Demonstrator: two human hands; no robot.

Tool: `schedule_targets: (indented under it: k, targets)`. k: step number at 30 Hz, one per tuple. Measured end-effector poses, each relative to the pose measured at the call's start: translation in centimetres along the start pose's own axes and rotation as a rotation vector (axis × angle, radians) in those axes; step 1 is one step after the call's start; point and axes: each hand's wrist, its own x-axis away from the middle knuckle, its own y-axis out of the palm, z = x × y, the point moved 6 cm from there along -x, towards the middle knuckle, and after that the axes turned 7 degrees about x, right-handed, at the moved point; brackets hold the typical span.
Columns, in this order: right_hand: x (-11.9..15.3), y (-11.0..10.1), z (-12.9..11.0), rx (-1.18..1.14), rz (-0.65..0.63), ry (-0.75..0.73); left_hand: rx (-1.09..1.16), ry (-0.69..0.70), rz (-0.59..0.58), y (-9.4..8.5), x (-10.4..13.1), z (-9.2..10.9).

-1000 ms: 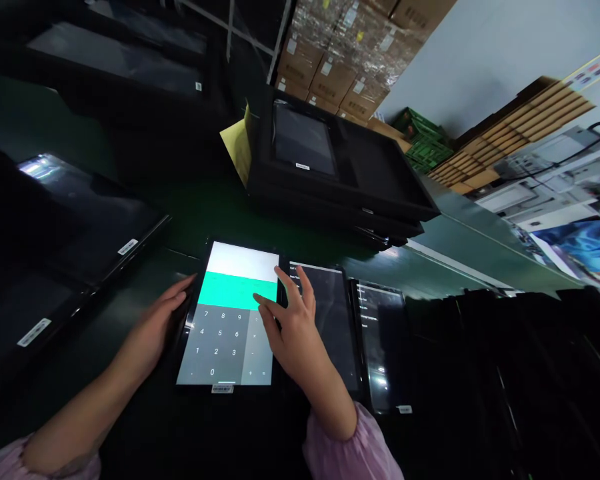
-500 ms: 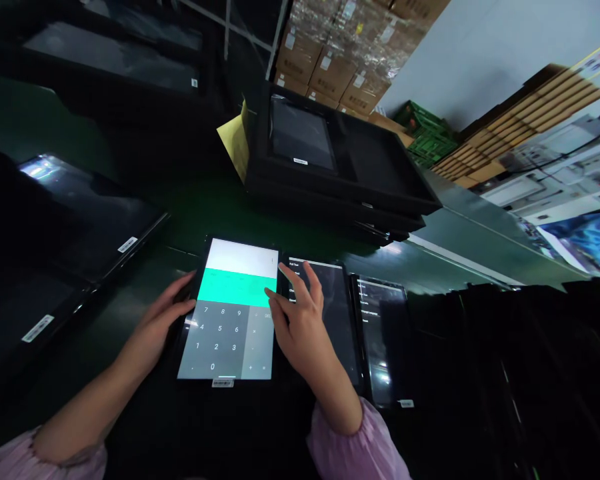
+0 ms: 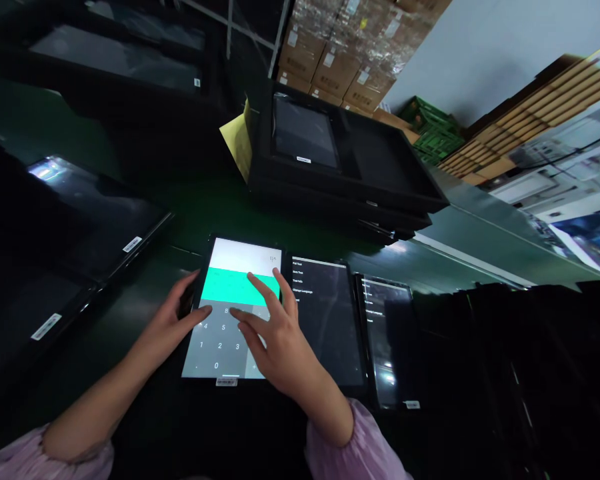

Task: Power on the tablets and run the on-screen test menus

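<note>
A lit tablet [image 3: 220, 347] shows a calculator, with a white band on top, a green band under it and grey number keys below. My left hand [image 3: 173, 323] grips its left edge, the thumb lying over the screen near the 7 key and the other fingers partly hidden at the edge. Over the right half of the screen is my right hand [image 3: 277, 340], fingers spread, holding nothing; one fingertip is at the key right of the 8. To the right lie a second tablet [image 3: 325, 313] and a third tablet [image 3: 393, 347], both showing dark text menus.
Stacked black trays [image 3: 390, 160] stand behind, the top one holding a tablet [image 3: 305, 130]. Beside them is a yellow sheet [image 3: 239, 143]. More dark tablets [image 3: 100, 207] lie at left. Cartons [image 3: 333, 70] and green crates [image 3: 433, 130] are farther back.
My right hand has moved left over the screen. My left thumb has slid from the edge onto the screen. More characters show in the white band.
</note>
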Motion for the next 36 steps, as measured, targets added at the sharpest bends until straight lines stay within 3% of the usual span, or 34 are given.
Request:
schedule_targets:
  k: [5,8,15,22,28,36]
  targets:
    - [0.4,-1.8,2.7,0.037,0.167,0.129,-0.053,0.012,-0.005,0.0,-0.1,-0.3]
    - [0.5,-1.6,3.8,0.075,0.176,0.208,-0.013,-0.039,0.008,-0.1,0.1,-0.4]
    - [0.0,-0.3,2.6,0.118,0.097,0.125,0.027,-0.079,0.048,-0.2,0.6,0.1]
    - [0.4,-1.0,3.8,0.097,0.175,0.224,0.018,-0.072,0.051,-0.3,0.3,0.0]
    - [0.1,-0.5,3.3,0.102,0.119,0.152,0.022,-0.071,0.05,-0.3,0.4,0.1]
    - [2.3,-4.0,9.6,0.145,0.278,0.367,0.024,-0.024,0.06,-0.8,-0.2,-0.8]
